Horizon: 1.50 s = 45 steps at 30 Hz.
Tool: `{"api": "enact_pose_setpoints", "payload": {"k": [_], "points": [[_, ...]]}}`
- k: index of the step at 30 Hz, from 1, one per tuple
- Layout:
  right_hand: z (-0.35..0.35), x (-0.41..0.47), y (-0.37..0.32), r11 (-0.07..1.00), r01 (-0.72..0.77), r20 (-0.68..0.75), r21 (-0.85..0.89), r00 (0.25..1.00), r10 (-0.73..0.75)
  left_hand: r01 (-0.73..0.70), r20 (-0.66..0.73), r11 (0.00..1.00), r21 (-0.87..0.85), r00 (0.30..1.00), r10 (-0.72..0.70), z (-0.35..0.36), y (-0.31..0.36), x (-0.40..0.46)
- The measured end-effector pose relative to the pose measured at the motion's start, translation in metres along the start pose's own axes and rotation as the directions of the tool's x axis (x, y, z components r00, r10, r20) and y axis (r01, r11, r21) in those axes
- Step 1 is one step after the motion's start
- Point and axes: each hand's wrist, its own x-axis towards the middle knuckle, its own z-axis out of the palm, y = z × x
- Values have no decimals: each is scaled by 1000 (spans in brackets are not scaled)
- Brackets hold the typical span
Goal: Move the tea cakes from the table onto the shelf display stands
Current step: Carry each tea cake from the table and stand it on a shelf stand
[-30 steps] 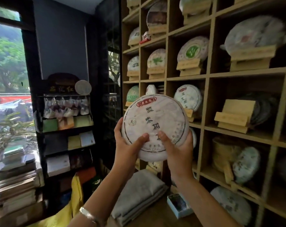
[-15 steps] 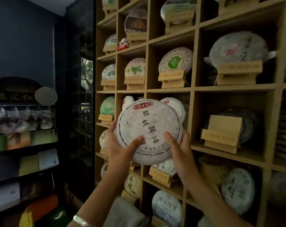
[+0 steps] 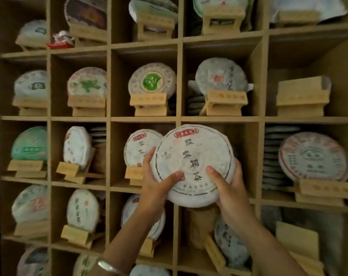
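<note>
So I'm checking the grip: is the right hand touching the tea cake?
Touching. The head view shows the right hand gripping the tea cake, thumb on its face, fingers curled behind its rim.

held tea cake point(image 3: 193, 166) hiding cubby behind, small label print blurred

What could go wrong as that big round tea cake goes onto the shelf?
The held tea cake hides the cubby behind it, so the person may be placing it blind. Its left edge overlaps a neighbouring displayed cake, which could get knocked off its stand. The left hand and right hand grip only the lower part, so it might tip.
</note>
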Motion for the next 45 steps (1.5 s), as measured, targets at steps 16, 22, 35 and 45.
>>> {"api": "enact_pose_setpoints", "payload": {"k": [16, 22, 35, 45], "points": [[-69, 19, -11, 980, 138, -313, -144, 933, -178, 93, 214, 893, 441, 955, -205, 2, -76, 100], [-77, 23, -24, 970, 176, -352, -168, 909, -226, 126, 197, 786, 606, 933, -301, 23, -117, 115], [-99, 6, -35, 959, 195, -368, -205, 893, -260, 305, 196, 776, 552, 857, -476, 30, -138, 121], [-97, 7, -49, 966, 195, -351, -169, 904, -244, 365, 170, 778, 511, 844, -508, 23, -117, 96]]}}
